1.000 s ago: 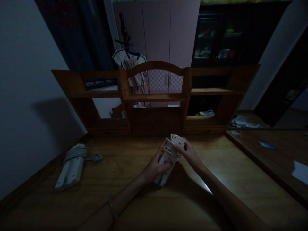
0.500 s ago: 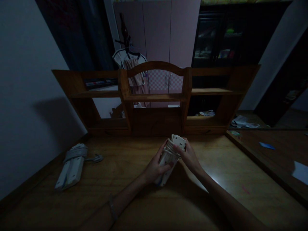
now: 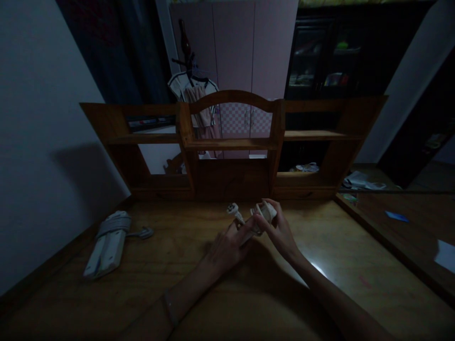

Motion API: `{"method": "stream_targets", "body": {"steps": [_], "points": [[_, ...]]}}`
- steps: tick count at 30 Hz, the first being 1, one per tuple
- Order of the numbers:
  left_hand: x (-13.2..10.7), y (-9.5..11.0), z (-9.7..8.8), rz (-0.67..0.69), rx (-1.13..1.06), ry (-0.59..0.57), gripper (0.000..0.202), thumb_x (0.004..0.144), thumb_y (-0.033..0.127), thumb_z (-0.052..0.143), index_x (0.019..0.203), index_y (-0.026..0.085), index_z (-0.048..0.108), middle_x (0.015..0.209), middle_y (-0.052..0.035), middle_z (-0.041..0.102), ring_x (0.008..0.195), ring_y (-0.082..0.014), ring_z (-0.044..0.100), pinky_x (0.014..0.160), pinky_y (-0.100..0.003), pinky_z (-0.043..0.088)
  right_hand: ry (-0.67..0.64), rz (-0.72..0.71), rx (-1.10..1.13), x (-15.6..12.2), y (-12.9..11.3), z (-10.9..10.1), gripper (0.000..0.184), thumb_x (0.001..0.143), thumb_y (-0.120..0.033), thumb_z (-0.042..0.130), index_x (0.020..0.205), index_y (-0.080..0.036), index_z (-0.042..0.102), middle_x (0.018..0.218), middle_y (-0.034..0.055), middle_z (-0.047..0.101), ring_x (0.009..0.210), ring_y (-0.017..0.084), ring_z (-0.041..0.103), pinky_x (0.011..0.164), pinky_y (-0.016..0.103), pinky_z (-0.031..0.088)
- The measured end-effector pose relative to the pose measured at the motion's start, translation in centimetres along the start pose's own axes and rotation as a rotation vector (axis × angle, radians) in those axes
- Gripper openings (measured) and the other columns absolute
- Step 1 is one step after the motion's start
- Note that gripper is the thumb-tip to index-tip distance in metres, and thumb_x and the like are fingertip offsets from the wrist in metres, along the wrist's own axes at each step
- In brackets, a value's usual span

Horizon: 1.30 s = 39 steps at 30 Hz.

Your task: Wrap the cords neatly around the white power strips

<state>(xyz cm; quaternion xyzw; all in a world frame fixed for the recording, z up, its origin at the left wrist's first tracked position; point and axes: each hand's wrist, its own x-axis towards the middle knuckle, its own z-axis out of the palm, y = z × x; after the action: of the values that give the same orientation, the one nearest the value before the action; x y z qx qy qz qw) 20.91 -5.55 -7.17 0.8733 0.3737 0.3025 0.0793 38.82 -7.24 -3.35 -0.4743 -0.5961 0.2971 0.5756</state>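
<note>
Above the middle of the desk, a white power strip (image 3: 269, 211) with its cord wound around one end is between my two hands. My left hand (image 3: 225, 246) is wrapped over its body, hiding most of it. The fingers of my right hand (image 3: 280, 232) close on the corded end, thumb on the near side. A plug (image 3: 232, 208) on a short stretch of cord sticks up beyond my left hand. On the left of the desk lies a second power strip (image 3: 104, 253), its grey cord coiled about the far end and its plug (image 3: 145, 232) pointing right.
A wooden shelf unit (image 3: 231, 143) stands along the back of the desk (image 3: 170, 265). A wall (image 3: 46, 189) borders the left. Beyond the right edge is a lower brown surface with a blue packet (image 3: 396, 216) and white paper (image 3: 445, 255).
The power strip has been turned, so its long face no longer shows. My left hand has rolled over it, back upward, and the plug has come into sight.
</note>
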Motion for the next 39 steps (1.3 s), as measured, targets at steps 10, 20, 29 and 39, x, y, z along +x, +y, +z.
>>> {"method": "stream_targets", "body": {"steps": [10, 20, 29, 39], "points": [[0.1, -0.3, -0.1, 0.102, 0.168, 0.015, 0.073, 0.089, 0.024, 0.049, 0.150, 0.036, 0.012, 0.105, -0.0099, 0.056, 0.087, -0.0253, 0.058, 0.074, -0.038, 0.051, -0.026, -0.080, 0.077, -0.2, -0.1, 0.0, 0.045, 0.089, -0.042, 0.056, 0.127, -0.025, 0.041, 0.108, 0.0043, 0.055, 0.095, 0.019, 0.055, 0.083, 0.030, 0.046], [0.0, -0.6, 0.0, 0.117, 0.162, 0.025, 0.076, 0.088, 0.023, 0.051, 0.151, 0.036, 0.009, 0.116, -0.0122, 0.056, 0.096, -0.0282, 0.059, 0.078, -0.041, 0.052, -0.082, -0.040, 0.171, -0.1, -0.2, -0.1, 0.054, 0.081, -0.040, 0.067, 0.127, -0.028, 0.041, 0.110, 0.0037, 0.055, 0.094, 0.017, 0.056, 0.081, 0.028, 0.048], [0.5, 1.9, -1.0, -0.144, -0.457, 0.096, 0.077, 0.084, 0.028, 0.060, 0.150, 0.035, 0.020, 0.135, -0.0101, 0.052, 0.114, -0.0299, 0.056, 0.094, -0.042, 0.044, -0.119, -0.012, 0.297, 1.1, 1.6, -0.5, 0.065, 0.083, -0.062, 0.052, 0.137, -0.028, 0.040, 0.136, 0.0071, 0.050, 0.123, 0.024, 0.049, 0.101, 0.039, 0.041], [0.3, 0.9, -1.1, -0.465, -1.785, -0.408, 0.037, 0.086, 0.032, 0.052, 0.119, 0.017, 0.052, 0.098, -0.0103, 0.062, 0.066, -0.0188, 0.064, 0.057, -0.034, 0.053, -0.200, 0.166, 0.503, 1.8, 3.6, -0.2, 0.062, 0.090, -0.068, 0.032, 0.125, -0.024, 0.059, 0.133, 0.0050, 0.057, 0.130, 0.024, 0.044, 0.112, 0.042, 0.025]]}}
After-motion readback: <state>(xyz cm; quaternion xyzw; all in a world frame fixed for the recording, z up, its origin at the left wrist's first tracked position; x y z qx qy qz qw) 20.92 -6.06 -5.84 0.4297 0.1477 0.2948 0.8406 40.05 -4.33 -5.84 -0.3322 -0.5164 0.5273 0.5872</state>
